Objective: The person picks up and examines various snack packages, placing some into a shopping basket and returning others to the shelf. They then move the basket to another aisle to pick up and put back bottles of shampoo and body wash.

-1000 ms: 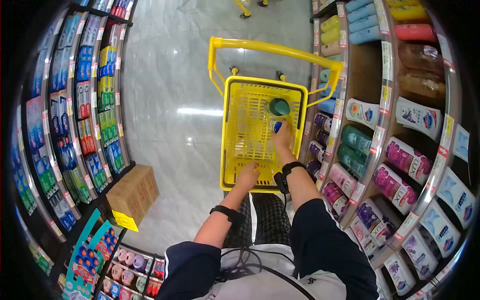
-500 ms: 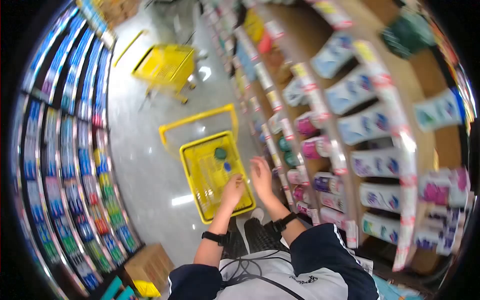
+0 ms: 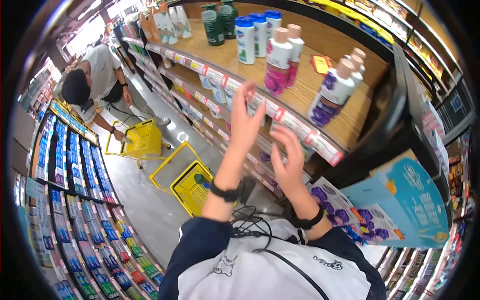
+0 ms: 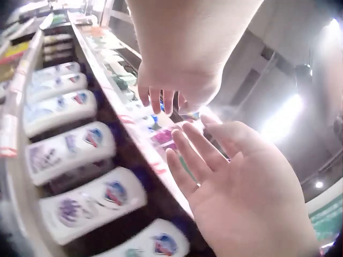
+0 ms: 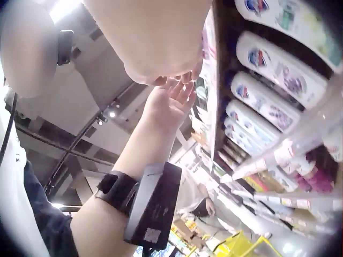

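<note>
My left hand (image 3: 245,120) is raised before the top shelf's price rail, fingers spread and holding nothing. Beside it, lower and to the right, my right hand (image 3: 290,162) is also empty, its fingers loosely bent. Closest behind the left fingertips stands a pink-and-white bottle (image 3: 278,62) with a rose-coloured cap. A purple-and-white bottle (image 3: 330,95) leans in view farther right. White bottles with blue caps (image 3: 245,42) and a dark green pump bottle (image 3: 212,25) stand to the left. In the left wrist view, the right palm (image 4: 246,187) faces the camera with fingers extended.
A yellow basket trolley (image 3: 176,189) holding a green item stands behind on the left. Another person (image 3: 102,75) bends over a second yellow trolley (image 3: 142,137). White pouches (image 4: 88,206) line a lower shelf. A blue display board (image 3: 407,200) juts out at right.
My right hand has left the blue-capped item in the trolley. Both hands have risen toward the top shelf as the view swung right and upward; the trolley now sits lower left.
</note>
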{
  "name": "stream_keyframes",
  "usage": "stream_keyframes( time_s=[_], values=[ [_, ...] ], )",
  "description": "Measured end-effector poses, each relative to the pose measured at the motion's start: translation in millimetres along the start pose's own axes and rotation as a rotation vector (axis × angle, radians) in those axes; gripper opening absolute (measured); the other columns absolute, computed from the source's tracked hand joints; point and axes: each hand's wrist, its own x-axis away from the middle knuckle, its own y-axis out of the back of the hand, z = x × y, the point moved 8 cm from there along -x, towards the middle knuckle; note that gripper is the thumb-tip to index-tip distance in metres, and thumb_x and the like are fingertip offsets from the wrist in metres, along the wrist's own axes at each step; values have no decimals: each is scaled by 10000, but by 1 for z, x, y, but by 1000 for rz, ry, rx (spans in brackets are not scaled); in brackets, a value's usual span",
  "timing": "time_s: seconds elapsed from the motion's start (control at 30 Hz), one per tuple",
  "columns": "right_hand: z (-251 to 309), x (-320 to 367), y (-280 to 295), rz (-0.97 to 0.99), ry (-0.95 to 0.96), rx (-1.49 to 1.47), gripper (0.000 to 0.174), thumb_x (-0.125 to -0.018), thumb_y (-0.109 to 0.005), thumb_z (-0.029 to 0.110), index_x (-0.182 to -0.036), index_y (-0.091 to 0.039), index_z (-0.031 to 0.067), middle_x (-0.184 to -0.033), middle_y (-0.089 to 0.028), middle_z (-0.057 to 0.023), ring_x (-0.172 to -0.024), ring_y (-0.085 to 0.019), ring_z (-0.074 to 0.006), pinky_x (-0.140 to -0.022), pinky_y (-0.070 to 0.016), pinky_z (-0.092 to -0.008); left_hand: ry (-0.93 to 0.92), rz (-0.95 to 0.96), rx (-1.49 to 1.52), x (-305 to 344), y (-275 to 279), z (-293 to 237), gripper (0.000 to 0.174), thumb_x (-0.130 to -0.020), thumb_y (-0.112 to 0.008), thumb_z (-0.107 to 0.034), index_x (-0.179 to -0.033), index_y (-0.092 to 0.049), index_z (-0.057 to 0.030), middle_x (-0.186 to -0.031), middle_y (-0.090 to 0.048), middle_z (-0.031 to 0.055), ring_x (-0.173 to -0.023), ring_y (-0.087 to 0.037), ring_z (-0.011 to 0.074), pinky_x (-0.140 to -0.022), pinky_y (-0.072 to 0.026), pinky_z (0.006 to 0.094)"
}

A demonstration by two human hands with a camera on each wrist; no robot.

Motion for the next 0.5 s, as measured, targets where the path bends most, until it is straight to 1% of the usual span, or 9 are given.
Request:
stream_keyframes(
  time_s=[0.07, 0.13, 0.17, 0.23, 0.27, 0.3, 0.33, 0.43, 0.5],
  values=[
    [3, -9, 16, 7, 17, -18, 265, -729, -530, 25, -994, -528, 18, -1105, -497, -153, -1015, -482, -318, -877, -373, -374, -137, -55, -110, -27, -19, -12, 597, -719, -662, -133, -1215, -353, -13, -1134, -472, 144, -1077, -442, 212, -917, -343, 333],
    [14, -21, 24, 15, 32, -30, 252, -736, -532, 39, -986, -527, 8, -1139, -471, -160, -1040, -465, -318, -884, -365, -376, -108, -52, -178, -53, -38, -5, 747, -642, -726, -166, -1222, -306, 47, -1156, -444, 194, -1081, -442, 282, -922, -343, 332],
    [8, -23, 21, 46, 38, -64, 279, -753, -533, 59, -1024, -505, -2, -1172, -438, -175, -1069, -441, -324, -887, -362, -373, -77, -25, -103, -63, -48, 6, 750, -631, -734, -172, -1211, -316, 53, -1141, -457, 195, -1059, -462, 280, -904, -359, 332],
    [6, -30, 23, 27, 26, -97, 338, -765, -538, 82, -1085, -467, -3, -1174, -430, -183, -1070, -442, -322, -893, -358, -369, -15, 27, 46, -77, -63, 20, 756, -609, -752, -183, -1189, -334, 64, -1110, -485, 197, -1015, -502, 274, -869, -393, 331],
    [4, -33, 22, 20, 16, -114, 369, -771, -540, 93, -1115, -448, -3, -1175, -427, -187, -1070, -442, -321, -896, -355, -367, 35, 47, 18, -81, -66, 25, 745, -603, -757, -185, -1174, -347, 61, -1084, -503, 193, -984, -521, 269, -845, -408, 329],
    [-7, -34, 17, 17, -22, -152, 496, -802, -535, 134, -1229, -329, -8, -1181, -415, -204, -1079, -438, -305, -901, -352, -359, 88, 69, -11, -83, -68, 26, 733, -597, -762, -187, -1159, -360, 59, -1058, -521, 189, -953, -540, 263, -821, -423, 327],
    [-13, -38, 16, 3, -39, -196, 519, -809, -531, 140, -1248, -299, -11, -1189, -408, -206, -1083, -437, -299, -902, -351, -360, 146, 91, -41, -82, -68, 29, 722, -591, -768, -189, -1143, -373, 57, -1031, -539, 184, -923, -558, 257, -797, -437, 325],
    [-17, -40, 6, 4, -126, -405, 585, -831, -512, 149, -1304, -204, -7, -1227, -376, -210, -1113, -420, -276, -914, -342, -367, 57, -13, 13, -73, -57, 18, 656, -593, -768, -173, -1096, -403, 41, -961, -571, 166, -864, -578, 225, -756, -451, 315],
    [-8, -38, 10, -32, -68, -430, 581, -827, -511, 137, -1303, -210, -6, -1241, -366, -202, -1129, -407, -274, -925, -334, -370, -53, -41, 210, -62, -42, -1, 643, -608, -763, -161, -1104, -400, 26, -967, -570, 149, -882, -562, 200, -755, -446, 317]
  ],
)
